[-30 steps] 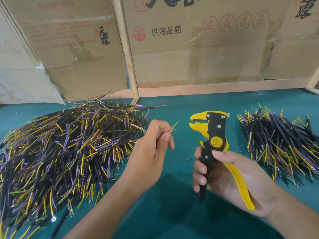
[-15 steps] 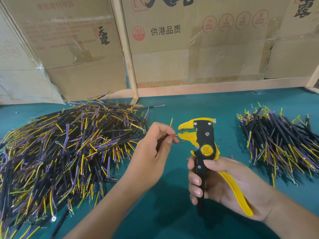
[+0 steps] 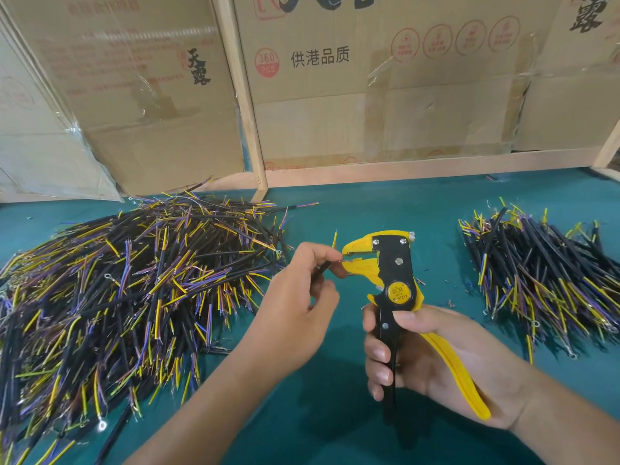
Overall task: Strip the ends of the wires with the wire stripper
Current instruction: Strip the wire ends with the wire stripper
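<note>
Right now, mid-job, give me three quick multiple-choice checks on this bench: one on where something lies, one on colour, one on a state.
1. The larger wire pile lies:
A. on the person's left
B. on the person's right
C. behind the boxes

2. The wire stripper is:
A. red and grey
B. yellow and black
C. all blue

3. The left hand:
A. lies flat on the table
B. hangs idle
C. pinches a wire at the stripper's mouth

Key: 1 A, the big heap fills the left side. 2 B, yellow head, black body. 3 C, fingertips hold the wire end there.
</note>
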A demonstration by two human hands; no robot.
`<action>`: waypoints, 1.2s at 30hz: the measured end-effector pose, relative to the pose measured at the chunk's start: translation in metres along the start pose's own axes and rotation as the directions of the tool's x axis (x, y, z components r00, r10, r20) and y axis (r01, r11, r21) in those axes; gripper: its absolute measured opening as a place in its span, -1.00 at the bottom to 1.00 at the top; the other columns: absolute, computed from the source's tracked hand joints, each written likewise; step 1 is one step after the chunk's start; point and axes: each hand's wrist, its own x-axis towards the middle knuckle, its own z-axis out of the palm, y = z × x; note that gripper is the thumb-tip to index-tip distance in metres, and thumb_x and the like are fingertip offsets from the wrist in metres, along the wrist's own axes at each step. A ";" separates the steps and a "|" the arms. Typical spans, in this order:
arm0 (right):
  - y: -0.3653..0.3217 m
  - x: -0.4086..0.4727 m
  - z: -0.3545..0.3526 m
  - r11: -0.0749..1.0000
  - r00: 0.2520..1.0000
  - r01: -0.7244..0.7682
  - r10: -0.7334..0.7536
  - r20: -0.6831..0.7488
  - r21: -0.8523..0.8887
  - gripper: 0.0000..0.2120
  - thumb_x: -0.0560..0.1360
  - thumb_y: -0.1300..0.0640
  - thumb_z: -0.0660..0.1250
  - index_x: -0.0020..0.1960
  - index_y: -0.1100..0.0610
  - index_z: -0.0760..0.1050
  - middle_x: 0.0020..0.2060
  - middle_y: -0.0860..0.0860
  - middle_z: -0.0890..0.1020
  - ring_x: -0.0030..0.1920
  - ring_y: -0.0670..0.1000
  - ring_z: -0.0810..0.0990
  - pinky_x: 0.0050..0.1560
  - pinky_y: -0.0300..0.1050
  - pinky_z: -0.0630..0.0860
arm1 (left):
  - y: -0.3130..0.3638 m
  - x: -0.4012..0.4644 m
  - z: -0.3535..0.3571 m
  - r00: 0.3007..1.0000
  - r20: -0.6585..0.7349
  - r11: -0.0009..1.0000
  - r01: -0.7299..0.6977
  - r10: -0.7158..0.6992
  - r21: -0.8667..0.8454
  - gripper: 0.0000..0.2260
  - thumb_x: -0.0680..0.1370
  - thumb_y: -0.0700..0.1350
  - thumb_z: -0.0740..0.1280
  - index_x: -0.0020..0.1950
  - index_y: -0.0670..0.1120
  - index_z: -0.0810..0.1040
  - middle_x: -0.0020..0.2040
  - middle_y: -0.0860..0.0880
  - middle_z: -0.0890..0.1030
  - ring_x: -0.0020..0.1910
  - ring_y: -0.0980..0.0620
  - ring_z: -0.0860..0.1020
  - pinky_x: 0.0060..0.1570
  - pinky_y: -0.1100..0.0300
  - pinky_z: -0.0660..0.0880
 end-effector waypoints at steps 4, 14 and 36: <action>-0.001 -0.001 0.000 1.000 1.000 -0.013 0.013 0.012 -0.007 -0.69 0.53 -0.02 0.34 0.10 0.21 0.60 -0.02 0.22 0.64 -0.05 0.19 0.62 0.04 0.09 0.56 | 0.001 0.000 0.000 1.000 -0.011 1.000 0.017 -0.017 0.011 -0.72 0.54 -0.16 0.17 0.15 0.18 0.42 0.03 0.18 0.60 -0.22 0.03 0.50 -0.19 0.21 0.44; -0.001 -0.003 0.005 0.999 1.000 0.000 -0.001 -0.009 -0.036 -0.73 0.54 -0.03 0.40 -0.05 0.20 0.55 -0.27 0.19 0.54 -0.31 0.14 0.54 -0.21 0.06 0.54 | 0.003 -0.001 0.002 1.000 0.002 0.998 0.011 -0.011 0.055 -0.72 0.57 -0.17 0.16 0.20 0.13 0.44 0.08 0.21 0.61 -0.07 0.01 0.57 -0.11 0.19 0.49; -0.006 0.002 -0.006 0.990 0.993 0.039 -0.023 -0.119 0.137 -0.62 0.41 -0.12 0.51 -0.21 0.15 0.45 -0.43 0.04 0.28 -0.54 0.00 0.25 -0.47 -0.15 0.33 | 0.001 0.002 -0.008 0.997 -0.074 0.975 -0.012 0.029 0.222 -0.82 0.70 -0.15 0.13 0.12 0.05 0.50 -0.01 0.19 0.65 -0.51 0.17 0.30 -0.47 0.42 0.20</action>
